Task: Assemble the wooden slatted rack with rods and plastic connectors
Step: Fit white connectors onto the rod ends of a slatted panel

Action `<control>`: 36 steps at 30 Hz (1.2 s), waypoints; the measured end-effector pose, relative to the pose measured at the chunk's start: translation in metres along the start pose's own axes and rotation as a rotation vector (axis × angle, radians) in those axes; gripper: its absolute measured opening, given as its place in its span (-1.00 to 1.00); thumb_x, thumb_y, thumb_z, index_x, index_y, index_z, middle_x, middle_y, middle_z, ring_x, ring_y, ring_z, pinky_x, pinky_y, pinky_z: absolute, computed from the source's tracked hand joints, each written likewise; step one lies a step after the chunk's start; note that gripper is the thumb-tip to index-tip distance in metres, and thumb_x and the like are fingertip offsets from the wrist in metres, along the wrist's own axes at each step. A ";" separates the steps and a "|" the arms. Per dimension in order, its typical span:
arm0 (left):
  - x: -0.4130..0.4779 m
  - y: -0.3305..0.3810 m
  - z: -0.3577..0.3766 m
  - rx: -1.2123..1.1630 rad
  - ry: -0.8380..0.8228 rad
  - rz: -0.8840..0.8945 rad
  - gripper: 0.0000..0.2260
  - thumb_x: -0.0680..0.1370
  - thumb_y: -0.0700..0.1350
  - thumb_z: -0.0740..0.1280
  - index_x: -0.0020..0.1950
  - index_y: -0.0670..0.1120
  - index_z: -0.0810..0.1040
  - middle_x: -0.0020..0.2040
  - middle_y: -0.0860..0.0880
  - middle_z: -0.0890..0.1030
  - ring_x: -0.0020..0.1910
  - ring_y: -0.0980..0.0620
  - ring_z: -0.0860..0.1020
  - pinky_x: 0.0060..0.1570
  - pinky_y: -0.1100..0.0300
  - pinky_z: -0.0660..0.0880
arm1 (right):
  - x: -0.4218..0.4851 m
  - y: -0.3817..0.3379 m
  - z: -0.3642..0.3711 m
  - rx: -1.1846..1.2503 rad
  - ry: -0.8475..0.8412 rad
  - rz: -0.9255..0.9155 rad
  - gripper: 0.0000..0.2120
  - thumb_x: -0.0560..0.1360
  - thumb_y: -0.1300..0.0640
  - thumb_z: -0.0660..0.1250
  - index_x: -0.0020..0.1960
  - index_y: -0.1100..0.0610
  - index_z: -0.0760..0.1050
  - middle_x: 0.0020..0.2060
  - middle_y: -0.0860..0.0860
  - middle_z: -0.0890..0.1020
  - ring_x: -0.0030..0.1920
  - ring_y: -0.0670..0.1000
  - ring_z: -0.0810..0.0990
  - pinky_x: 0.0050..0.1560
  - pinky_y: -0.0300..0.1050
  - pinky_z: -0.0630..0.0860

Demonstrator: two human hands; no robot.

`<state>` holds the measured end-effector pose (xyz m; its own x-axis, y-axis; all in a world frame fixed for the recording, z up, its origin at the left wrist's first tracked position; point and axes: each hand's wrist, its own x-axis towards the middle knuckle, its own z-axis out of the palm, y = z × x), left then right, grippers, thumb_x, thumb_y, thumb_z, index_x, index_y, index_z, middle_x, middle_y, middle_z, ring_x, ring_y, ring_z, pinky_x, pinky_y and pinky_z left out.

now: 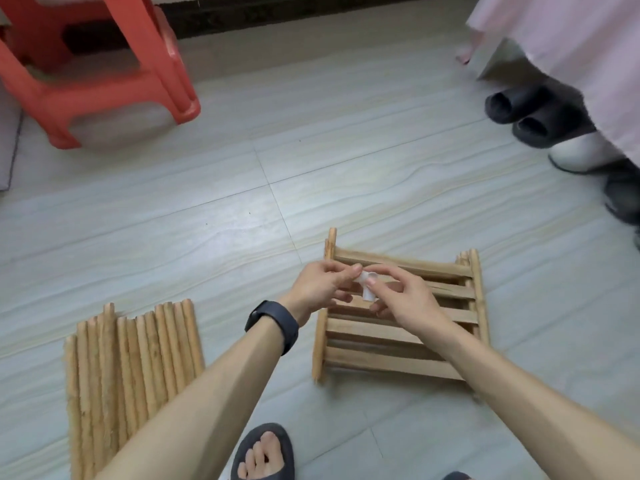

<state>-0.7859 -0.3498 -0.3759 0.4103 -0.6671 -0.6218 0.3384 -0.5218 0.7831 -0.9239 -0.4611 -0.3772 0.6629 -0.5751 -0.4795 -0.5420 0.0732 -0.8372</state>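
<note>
Floor: pale grey tile floor (pixel 207 220), and that's the whole workbench lol. Red plastic stool (pixel 104 64) top left, dark slippers (pixel 519 112) and a pink cloth (pixel 571 46) top right, sandalled foot (pixel 263 452) at the bottom edge.
Rods: loose wooden rods (pixel 131 375) lying side by side on the floor at lower left, well apart from both hands, nobody touching them.
Slatted panel: the slatted panel (pixel 381 365) lies flat on the floor right of centre, straight under the hands. Might be two panels stacked, can't really tell.
Connector: small white plastic connector (pixel 367 289) held up in the air over the panel, between the two hands.
Left hand: left hand (pixel 318 289) has its fingers curled, thumb and forefinger pinching the connector's left end. Dark wristband (pixel 273 327) on that arm.
Right hand: right hand (pixel 405 299) pinches the same piece from the right with thumb and fingertips, remaining fingers loosely bent.
Step in hand: my guess is checking which way the connector's sockets face before it goes onto a rod end.
Doing it well: find the socket that matches the rod end first, line it up dead straight, then push with a slight twist. Forcing it in crooked could probably split the plastic or chew up the wood.
Progress: early days I'd say, with that many rods unused.
</note>
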 end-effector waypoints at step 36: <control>0.014 -0.109 0.019 0.557 0.158 -0.232 -0.59 0.59 -0.17 0.22 0.40 -0.04 0.18 0.06 -0.12 0.55 -0.02 -0.18 0.60 -0.01 -0.17 0.63 | -0.012 0.120 -0.033 -0.923 0.025 -0.264 -0.79 0.68 -0.02 0.19 0.22 0.06 0.46 0.04 -0.03 0.61 0.10 0.07 0.51 0.03 -0.07 0.42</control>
<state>-0.8332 -0.3128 -0.4697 0.5139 -0.4381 -0.7376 -0.0406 -0.8713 0.4891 -1.0135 -0.4721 -0.4630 0.8163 -0.4994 -0.2903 -0.5772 -0.7256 -0.3746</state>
